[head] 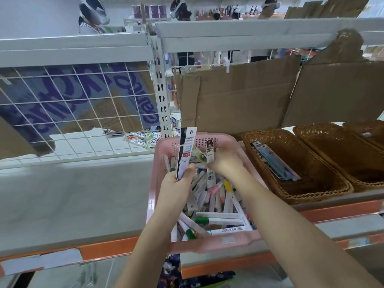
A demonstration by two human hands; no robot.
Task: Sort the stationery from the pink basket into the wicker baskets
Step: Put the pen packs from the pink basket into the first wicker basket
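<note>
Left hand (178,179) pinching tall pen pack (185,150) upright, kept aside; right hand (223,161) gripping small pack (210,151) over pink basket (216,242); nearest wicker basket (311,194) at three o'clock, ready.

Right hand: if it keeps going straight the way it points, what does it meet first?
Probably the far wall of the pink basket. The right hand points away from the person, its fingers gripping a small dark-topped packet just short of that wall. Depth is unclear.
</note>
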